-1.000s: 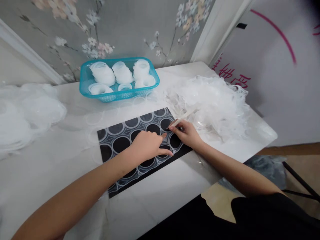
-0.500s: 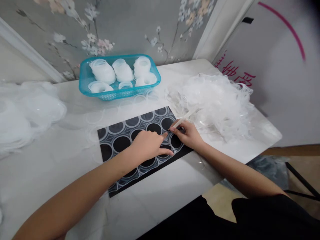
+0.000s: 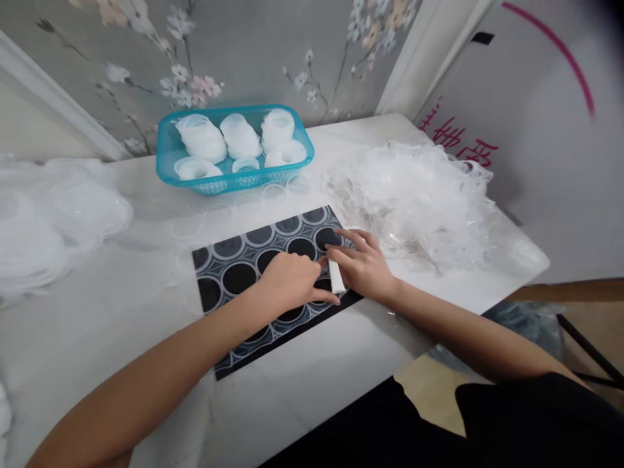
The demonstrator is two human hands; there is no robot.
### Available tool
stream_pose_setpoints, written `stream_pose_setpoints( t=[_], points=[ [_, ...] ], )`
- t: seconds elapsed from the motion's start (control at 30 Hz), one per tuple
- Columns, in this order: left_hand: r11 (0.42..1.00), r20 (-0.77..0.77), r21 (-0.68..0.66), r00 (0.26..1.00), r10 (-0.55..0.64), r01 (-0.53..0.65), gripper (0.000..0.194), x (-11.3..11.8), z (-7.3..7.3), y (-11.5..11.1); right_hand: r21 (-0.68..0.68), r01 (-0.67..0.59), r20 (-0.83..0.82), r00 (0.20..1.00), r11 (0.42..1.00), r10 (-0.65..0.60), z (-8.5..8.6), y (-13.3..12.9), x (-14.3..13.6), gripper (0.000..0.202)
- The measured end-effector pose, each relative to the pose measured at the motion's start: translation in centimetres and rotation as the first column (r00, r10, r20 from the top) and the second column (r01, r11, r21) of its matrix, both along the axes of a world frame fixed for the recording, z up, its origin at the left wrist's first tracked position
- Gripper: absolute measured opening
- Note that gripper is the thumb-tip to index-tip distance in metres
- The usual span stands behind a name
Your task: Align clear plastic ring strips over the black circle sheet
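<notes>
A black rectangular sheet [image 3: 227, 370] lies on the table under a clear film patterned with rows of pale rings [image 3: 238, 278]. My left hand [image 3: 291, 281] rests on its right half, with the thumb stretched out, the index finger pointing right and the other fingers curled. It holds nothing. At the sheet's right end, my right hand [image 3: 364, 265] has a slim white tool [image 3: 336, 276] under its fingers. The tool's wider end points towards me; its narrow end is hidden near my left index fingertip. The right fingers reach over the rings, partly apart.
A blue plastic basket [image 3: 163, 159] with stacks of white rings [image 3: 199, 140] stands at the wall. A heap of clear film scraps [image 3: 419, 195] covers the table's right side. More white film pieces [image 3: 58, 221] lie at the left. The white table [image 3: 302, 383] ends at the right.
The white tool has swung round in my right hand, from pointing away to the upper right to pointing towards me. My right fingers have spread; my left hand has barely moved.
</notes>
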State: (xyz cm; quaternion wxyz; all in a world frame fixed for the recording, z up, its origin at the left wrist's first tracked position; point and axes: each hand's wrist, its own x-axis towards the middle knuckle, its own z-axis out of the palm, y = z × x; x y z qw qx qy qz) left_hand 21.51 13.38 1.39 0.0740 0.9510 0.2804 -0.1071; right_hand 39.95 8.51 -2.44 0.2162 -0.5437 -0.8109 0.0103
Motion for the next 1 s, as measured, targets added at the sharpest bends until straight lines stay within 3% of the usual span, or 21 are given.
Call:
stream_pose_setpoints(
  t=[0.07, 0.13, 0.23, 0.3, 0.4, 0.57, 1.0],
  points=[
    [1.000, -0.006, -0.003, 1.000, 0.004, -0.004, 0.092, 0.2, 0.2, 0.1, 0.050, 0.104, -0.022, 0.994, 0.993, -0.103, 1.1, 2.3, 1.5, 0.024],
    [1.000, -0.017, -0.018, 1.000, 0.018, -0.019, 0.096, 0.3, 0.4, 0.1, 0.169, 0.301, -0.151, 0.949, 0.939, -0.277, 2.7, 4.9, 3.2, 0.023],
    [0.998, -0.028, -0.043, 0.999, 0.039, -0.040, 0.101, -0.4, 0.7, -0.3, 0.257, 0.430, -0.298, 0.887, 0.866, -0.353, 4.8, 6.9, 3.9, 0.031],
    [0.998, -0.024, -0.029, 0.998, 0.061, -0.062, 0.101, -1.5, 0.9, -1.1, 0.197, 0.387, -0.329, 0.892, 0.901, -0.311, 4.8, 6.1, 2.4, 0.029],
    [0.991, -0.049, 0.041, 0.991, 0.128, -0.126, 0.098, -3.5, 1.0, -2.7, -0.021, 0.192, -0.326, 0.927, 0.981, -0.188, 2.9, 3.1, -1.3, 0.018],
    [0.981, -0.082, 0.069, 0.979, 0.188, -0.182, 0.093, -5.5, 0.6, -4.2, -0.167, -0.017, -0.498, 0.864, 0.986, -0.070, 0.0, 0.1, -4.3, 0.014],
    [0.983, -0.011, 0.057, 0.985, 0.174, -0.173, 0.082, -5.9, 0.0, -3.5, -0.165, 0.001, -0.486, 0.870, 0.986, -0.082, -0.6, 0.2, -4.3, 0.015]
  ],
)
